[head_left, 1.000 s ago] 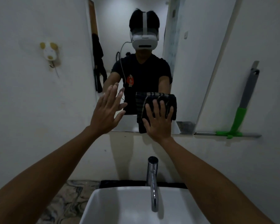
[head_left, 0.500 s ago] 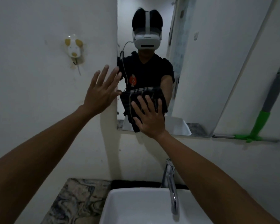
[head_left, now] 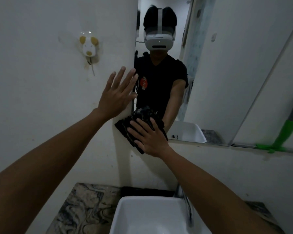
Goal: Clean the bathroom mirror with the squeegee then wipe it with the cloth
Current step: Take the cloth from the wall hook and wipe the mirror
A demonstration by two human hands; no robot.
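Flatly, the right hand (head_left: 150, 141) presses a folded dark cloth (head_left: 124, 127) against the glossy mirror (head_left: 213, 68), left hand (head_left: 115, 97) splayed wide.

I see the rectangular wall mirror (head_left: 210, 81) at upper centre. The dark folded cloth (head_left: 125, 129) lies over its lower-left corner, under my right hand (head_left: 150, 139) — my left hand (head_left: 116, 97) sits above-left. The green-and-grey plastic squeegee (head_left: 284, 134) is at far right, the white ceramic basin (head_left: 125, 208) at bottom centre.

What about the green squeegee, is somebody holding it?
No, the squeegee stands alone at the far right, while the right hand presses the cloth.
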